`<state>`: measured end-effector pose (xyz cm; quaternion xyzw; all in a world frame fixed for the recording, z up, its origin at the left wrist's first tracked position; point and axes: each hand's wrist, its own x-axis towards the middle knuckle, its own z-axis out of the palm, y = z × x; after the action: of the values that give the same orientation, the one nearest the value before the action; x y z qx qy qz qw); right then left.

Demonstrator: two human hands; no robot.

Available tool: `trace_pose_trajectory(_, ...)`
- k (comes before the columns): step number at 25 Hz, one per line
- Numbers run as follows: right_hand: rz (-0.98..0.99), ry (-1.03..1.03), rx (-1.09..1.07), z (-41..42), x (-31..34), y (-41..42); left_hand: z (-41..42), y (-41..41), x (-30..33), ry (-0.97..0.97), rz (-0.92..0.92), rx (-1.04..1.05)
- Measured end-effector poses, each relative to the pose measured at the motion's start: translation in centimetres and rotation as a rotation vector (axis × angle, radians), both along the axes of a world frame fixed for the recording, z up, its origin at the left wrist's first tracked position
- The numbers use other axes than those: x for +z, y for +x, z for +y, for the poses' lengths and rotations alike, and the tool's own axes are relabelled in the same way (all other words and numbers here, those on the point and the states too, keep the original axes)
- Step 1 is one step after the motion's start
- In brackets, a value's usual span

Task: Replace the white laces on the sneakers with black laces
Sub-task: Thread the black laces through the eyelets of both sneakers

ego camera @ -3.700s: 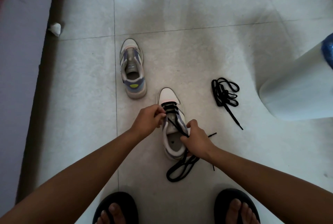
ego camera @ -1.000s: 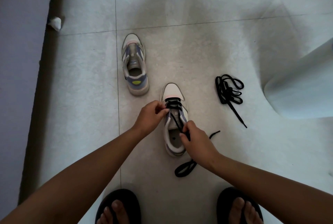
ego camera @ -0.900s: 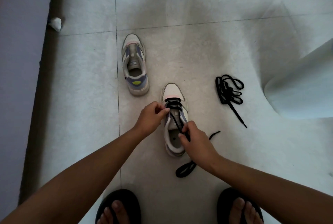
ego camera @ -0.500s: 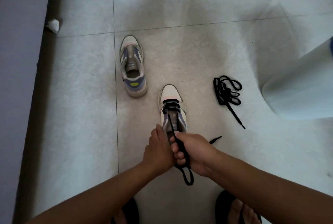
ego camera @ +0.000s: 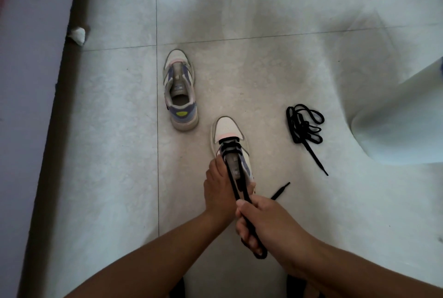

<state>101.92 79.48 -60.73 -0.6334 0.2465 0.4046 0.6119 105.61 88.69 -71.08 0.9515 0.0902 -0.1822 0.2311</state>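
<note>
The near sneaker stands on the floor, toe pointing away, with a black lace threaded through its front eyelets. My right hand grips both strands of that lace and holds them taut toward me; a loop hangs below the fist and one lace tip lies on the floor to the right. My left hand holds the sneaker's left side and hides its heel. A second sneaker without laces stands farther off to the left. A spare black lace lies bundled on the floor to the right.
The grey tiled floor runs to a wall with a dark skirting on the left. A small white crumpled scrap lies by the skirting. A large white rounded object stands at the right. My dark sandals show at the bottom edge.
My right hand has pulled the lace strands back toward me until taut. My left hand has slid from the front eyelets down the sneaker's side to its heel.
</note>
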Motion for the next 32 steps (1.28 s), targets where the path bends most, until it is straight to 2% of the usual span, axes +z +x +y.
trace_pose_trajectory(3,-0.049,-0.027,0.054,-0.7,-0.4,0.4,0.0,1.0,-0.2,-0.006,0.037,-0.014)
trace_pose_trajectory(6,-0.088,-0.050,-0.017,-0.9,-0.9,0.4,1.3,1.8,0.3,-0.177,0.053,-0.004)
trace_pose_trajectory(8,-0.161,-0.061,-0.117,-1.1,-1.1,0.1,2.8,1.6,1.1,-0.176,-0.099,-0.102)
trace_pose_trajectory(11,-0.195,-0.017,-0.171,-1.7,-1.2,0.1,4.8,0.9,2.0,-0.165,-0.452,-0.414)
trace_pose_trajectory(13,-0.191,0.003,-0.140,-1.8,-1.3,0.1,5.6,0.6,2.7,-0.209,-0.488,-0.539)
trace_pose_trajectory(17,-0.232,-0.063,-0.043,-2.8,-1.0,1.4,7.1,0.8,3.9,-0.230,-0.404,-0.636)
trace_pose_trajectory(21,-0.254,0.004,-0.100,-6.8,0.3,4.6,10.7,2.9,4.4,-0.308,-0.085,-0.616)
trace_pose_trajectory(24,-0.193,-0.072,-0.226,-11.4,-0.6,7.2,15.5,5.5,3.2,0.061,-0.056,-0.586)
trace_pose_trajectory(26,-0.144,-0.159,-0.108,-14.3,-1.3,8.0,18.8,6.2,2.2,0.225,0.094,-0.504)
trace_pose_trajectory(29,-0.083,-0.154,0.120,-17.0,-0.8,7.9,21.7,6.1,1.3,0.271,0.324,-0.276)
trace_pose_trajectory(31,-0.082,-0.076,0.197,-17.4,0.6,8.0,21.4,6.4,1.9,0.210,0.319,-0.212)
trace_pose_trajectory(32,-0.102,-0.022,0.221,-17.2,1.4,8.3,20.2,6.8,2.5,0.093,0.236,-0.180)
